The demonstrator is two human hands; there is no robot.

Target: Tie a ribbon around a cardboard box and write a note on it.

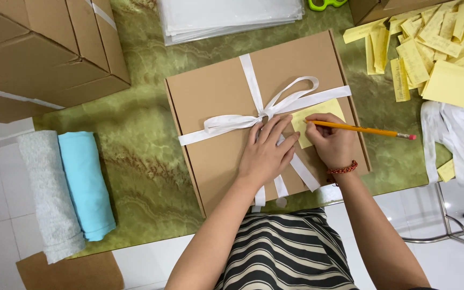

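Observation:
A flat brown cardboard box (216, 96) lies on the green marbled table, tied with a white ribbon (275, 104) in a bow. A yellow sticky note (323, 113) sits on the lid to the right of the bow. My left hand (267, 153) rests flat on the lid just below the bow, fingers spread, touching the note's left edge. My right hand (331, 142), with a red bead bracelet on the wrist, holds an orange pencil (366, 129) whose tip is on the note.
Stacked cardboard boxes (44, 48) stand at the top left. Rolled white towel (49, 196) and blue towel (86, 182) lie at the left. Clear plastic bags (226, 19) lie behind the box. Yellow notes (436, 48) and loose white ribbon (457, 137) fill the right.

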